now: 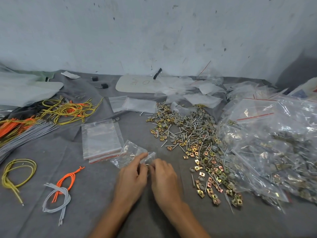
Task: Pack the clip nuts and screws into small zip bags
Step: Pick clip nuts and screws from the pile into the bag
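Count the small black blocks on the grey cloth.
2. One black block lies near the wall, right of a paper scrap; the other sits just nearer, left of the pale board. More may be hidden.

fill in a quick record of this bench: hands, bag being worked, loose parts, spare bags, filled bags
left hand: pinches the small zip bag at its near edge
right hand: pinches the same edge, beside the left hand
small zip bag: crumpled, on the grey cloth; contents unclear
clip nuts and screws: loose pile right of the hands
empty zip bags: flat stack left of the small zip bag
filled bags: heap at far right
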`<state>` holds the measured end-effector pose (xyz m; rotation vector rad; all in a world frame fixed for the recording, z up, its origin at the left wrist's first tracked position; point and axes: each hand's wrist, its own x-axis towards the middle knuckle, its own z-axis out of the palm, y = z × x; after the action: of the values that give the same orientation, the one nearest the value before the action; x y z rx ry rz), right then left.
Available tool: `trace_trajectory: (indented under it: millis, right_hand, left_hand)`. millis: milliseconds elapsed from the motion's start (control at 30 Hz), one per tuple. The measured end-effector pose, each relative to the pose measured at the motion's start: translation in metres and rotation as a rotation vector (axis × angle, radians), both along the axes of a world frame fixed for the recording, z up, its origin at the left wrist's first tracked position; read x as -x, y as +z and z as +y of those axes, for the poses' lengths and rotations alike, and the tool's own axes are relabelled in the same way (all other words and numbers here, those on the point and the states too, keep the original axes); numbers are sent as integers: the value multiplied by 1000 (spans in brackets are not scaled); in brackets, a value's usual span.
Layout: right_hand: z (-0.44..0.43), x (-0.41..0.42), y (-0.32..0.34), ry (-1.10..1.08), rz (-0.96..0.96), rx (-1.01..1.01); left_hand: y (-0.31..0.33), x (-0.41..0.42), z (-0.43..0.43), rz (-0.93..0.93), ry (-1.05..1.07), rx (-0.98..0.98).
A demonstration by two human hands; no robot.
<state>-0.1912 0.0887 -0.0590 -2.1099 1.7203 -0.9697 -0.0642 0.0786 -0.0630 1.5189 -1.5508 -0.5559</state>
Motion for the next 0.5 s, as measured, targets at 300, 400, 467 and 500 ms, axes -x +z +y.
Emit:
trace_trajectory:
  millis: [300, 400, 467, 500]
  right_hand:
    - [9, 11, 5, 173, -47, -24]
    - [14, 31, 10, 83, -8, -6]
    - [17, 54, 14, -18, 28, -10]
    - [19, 67, 17, -73, 54, -37]
  left_hand:
    - [0, -1, -1, -3, -4, -26]
    - [0, -1, -1, -9, -2, -14]
    - [0, -1, -1, -7, 3, -7]
    - [0, 0, 0, -7, 5, -5]
